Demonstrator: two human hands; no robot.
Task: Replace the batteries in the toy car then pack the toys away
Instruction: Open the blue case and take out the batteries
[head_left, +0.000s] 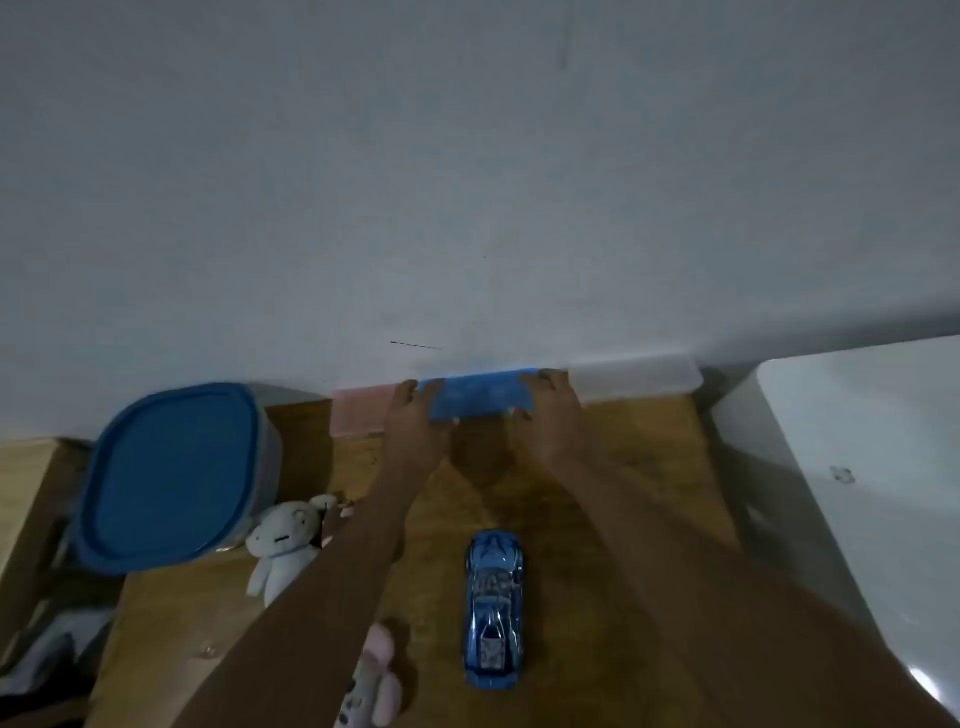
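Head view is showing both hands working the blue box (480, 397) at the far edge of the table (597, 519) — left hand (415, 423) gripping its left end, right hand (553, 421) curling round its right end, against the wall. It is looking like light, stiff plastic, best taken by the ends as now. Nearer, the toy car (493, 608) is sitting untouched mid-table — hard, glossy, likely slippery, so hold its flanks. A white plush (283, 545) is lying left.
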